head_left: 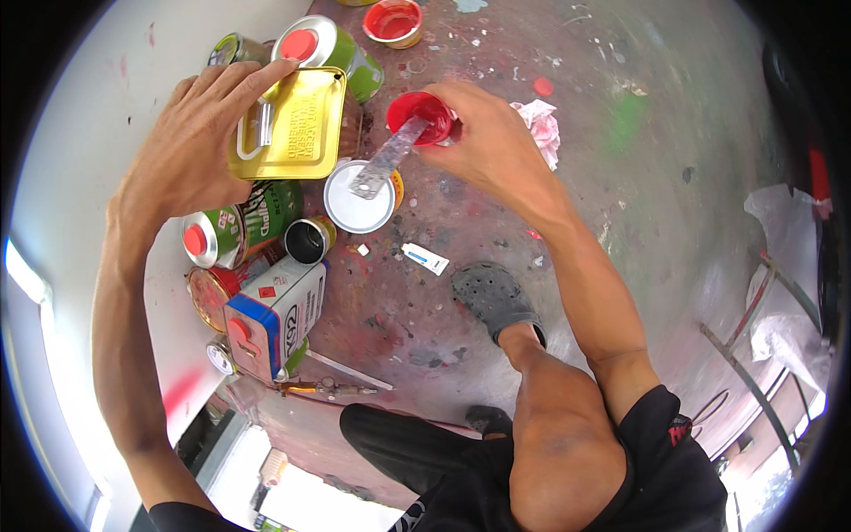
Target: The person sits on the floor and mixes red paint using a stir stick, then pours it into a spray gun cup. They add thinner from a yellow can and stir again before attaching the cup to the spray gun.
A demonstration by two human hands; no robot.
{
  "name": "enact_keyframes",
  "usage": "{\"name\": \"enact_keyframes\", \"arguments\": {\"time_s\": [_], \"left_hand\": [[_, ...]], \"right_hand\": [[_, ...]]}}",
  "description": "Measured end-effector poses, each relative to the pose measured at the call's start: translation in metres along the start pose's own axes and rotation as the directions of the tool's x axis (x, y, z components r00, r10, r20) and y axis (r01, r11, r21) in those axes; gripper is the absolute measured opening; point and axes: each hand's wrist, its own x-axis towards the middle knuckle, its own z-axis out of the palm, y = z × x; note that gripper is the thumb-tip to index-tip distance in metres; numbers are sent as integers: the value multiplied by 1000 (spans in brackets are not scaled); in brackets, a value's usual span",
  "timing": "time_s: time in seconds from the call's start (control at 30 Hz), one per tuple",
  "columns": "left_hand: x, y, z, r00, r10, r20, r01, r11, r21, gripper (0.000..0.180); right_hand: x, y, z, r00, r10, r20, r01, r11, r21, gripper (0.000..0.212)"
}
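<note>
My left hand (182, 146) is closed round a rectangular metal tin with a yellow top (310, 115); its fingers lie along one edge and the thumb along the near side. A small metal carrying handle (263, 124) folds over that yellow top. To the right, my right hand (483, 137) grips a red plastic cup (430, 111), tilted so its mouth shows. A flat, paint-smeared mixing stick (386, 164) leans out of the cup, its free end over a round can with a whitish lid (359, 199). Whatever the cup holds is hard to make out.
Green cans with red caps (301, 44) and a blue-edged rectangular can (275, 310) stand along the wall on the left. A tub with red paint (393, 22), a white tube (425, 259) and crumpled pink paper (539, 129) lie on the stained floor. My shoe (496, 297) is close by.
</note>
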Motion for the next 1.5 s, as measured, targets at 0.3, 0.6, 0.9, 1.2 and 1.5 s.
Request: {"name": "enact_keyframes", "arguments": {"time_s": [0.3,0.6,0.9,1.2,1.5], "left_hand": [[-33,2,86,953,-235,-192,167,934,-315,117],[-29,-7,112,928,-243,-282,137,928,-346,118],[-134,189,140,818,-392,-421,105,821,-561,83],[-128,240,186,583,-652,-484,39,618,-785,11],[-165,264,193,489,-820,-298,182,430,-884,16]], "right_hand": [[-28,9,27,987,43,153,-33,998,-62,49],[-60,16,70,970,-6,241,2,1000,15,54],[-87,9,86,934,-113,340,114,993,18,52],[-120,7,124,871,-297,392,270,955,123,53],[-130,-21,139,862,-248,442,242,968,72,52]]}}
